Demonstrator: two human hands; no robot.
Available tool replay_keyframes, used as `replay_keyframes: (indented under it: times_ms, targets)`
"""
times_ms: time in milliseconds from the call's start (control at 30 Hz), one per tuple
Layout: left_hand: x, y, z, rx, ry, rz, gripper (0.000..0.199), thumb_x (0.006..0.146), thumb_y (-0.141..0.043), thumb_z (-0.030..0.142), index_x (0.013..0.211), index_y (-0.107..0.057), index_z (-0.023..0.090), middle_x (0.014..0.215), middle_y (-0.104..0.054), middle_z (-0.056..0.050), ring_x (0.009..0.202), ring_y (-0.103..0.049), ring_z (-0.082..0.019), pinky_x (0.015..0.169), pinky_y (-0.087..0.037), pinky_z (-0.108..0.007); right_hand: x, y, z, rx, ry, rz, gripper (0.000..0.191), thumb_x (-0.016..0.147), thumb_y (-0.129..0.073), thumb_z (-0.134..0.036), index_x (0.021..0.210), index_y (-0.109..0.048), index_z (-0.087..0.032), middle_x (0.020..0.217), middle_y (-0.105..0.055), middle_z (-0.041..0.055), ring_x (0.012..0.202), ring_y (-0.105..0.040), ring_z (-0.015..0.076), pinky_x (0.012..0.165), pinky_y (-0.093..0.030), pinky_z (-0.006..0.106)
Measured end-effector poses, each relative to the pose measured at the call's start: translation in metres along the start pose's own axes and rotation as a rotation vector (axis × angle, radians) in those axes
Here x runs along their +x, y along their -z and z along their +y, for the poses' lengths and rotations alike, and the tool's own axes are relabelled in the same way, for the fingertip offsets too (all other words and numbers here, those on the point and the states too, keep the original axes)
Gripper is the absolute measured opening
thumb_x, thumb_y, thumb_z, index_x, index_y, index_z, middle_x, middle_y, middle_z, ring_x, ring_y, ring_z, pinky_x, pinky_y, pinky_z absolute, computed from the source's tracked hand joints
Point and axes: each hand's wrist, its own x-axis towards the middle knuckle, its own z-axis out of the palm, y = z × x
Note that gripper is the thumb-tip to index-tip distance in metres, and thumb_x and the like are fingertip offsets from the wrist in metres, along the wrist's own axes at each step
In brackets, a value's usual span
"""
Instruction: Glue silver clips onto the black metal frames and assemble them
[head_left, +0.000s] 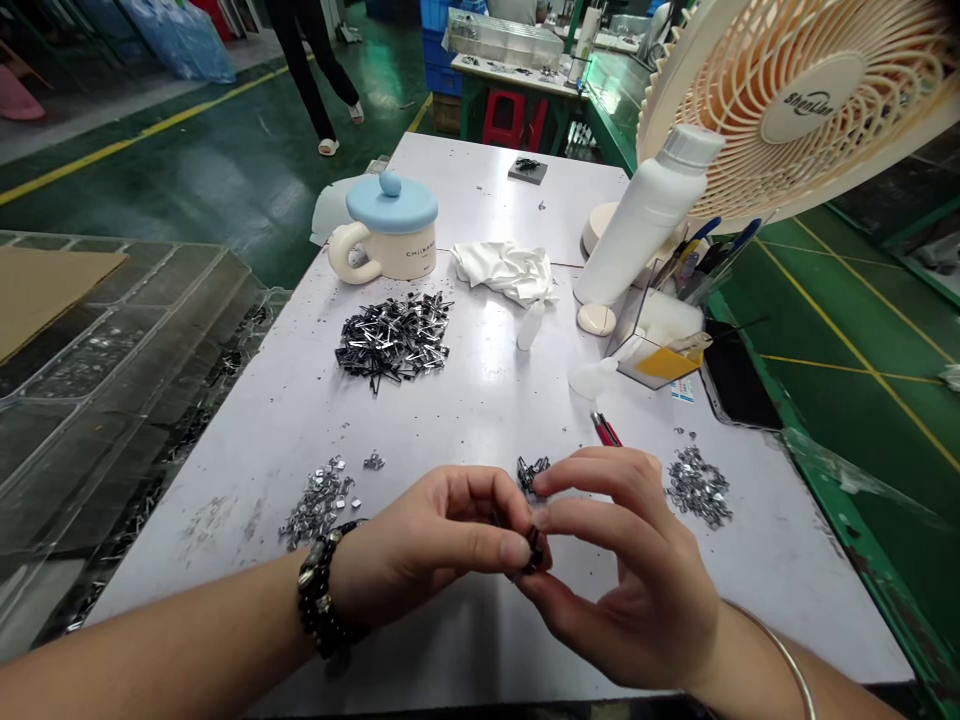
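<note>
My left hand (450, 530), with a dark beaded bracelet at the wrist, is closed around a small black part (533, 552), most of it hidden by the fingers. From the right, my right hand (630, 560) pinches at the same part, its fingertips touching those of the left. Just beyond the fingertips lies a little cluster of black pieces (531, 472). Small silver pieces form one pile (319, 502) by my left wrist and another pile (698, 486) to the right. Farther back is a large heap of black metal clips (394, 338).
Behind the clips stand a mug with a blue lid (392, 215) and a crumpled white cloth (504, 270). A white bottle (646, 215), pen holder (660, 335), phone (741, 375) and large fan (802, 100) occupy the right. Plastic trays (112, 340) lie left; a person (311, 60) is beyond.
</note>
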Motion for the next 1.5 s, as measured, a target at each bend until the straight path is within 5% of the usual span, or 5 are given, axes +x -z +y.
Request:
replay_keyframes:
  times_ms: [633, 1500]
  targets:
    - [-0.0029, -0.0032, 0.0009, 0.096, -0.024, 0.090, 0.007, 0.071, -0.070, 0.010, 0.074, -0.064, 0.012, 0.070, -0.063, -0.001, 0.065, -0.057, -0.009, 0.062, -0.044, -0.019, -0.0012, -0.0017, 0.0030, -0.023, 0.031, 0.004, 0.021, 0.069, -0.066, -0.014, 0.088, -0.058, -0.016, 0.088, -0.062, 0.0050, 0.083, -0.056, 0.0202, 0.072, -0.041, 0.039]
    - [-0.0013, -0.0030, -0.0024, -0.069, 0.016, 0.034, 0.007, 0.069, -0.066, 0.004, 0.070, -0.062, 0.010, 0.067, -0.063, -0.003, 0.061, -0.057, -0.009, 0.058, -0.043, -0.018, -0.0019, -0.0046, -0.0035, 0.122, -0.066, 0.007, 0.021, 0.071, -0.063, -0.011, 0.089, -0.057, -0.017, 0.087, -0.063, 0.0032, 0.083, -0.055, 0.0179, 0.074, -0.042, 0.037]
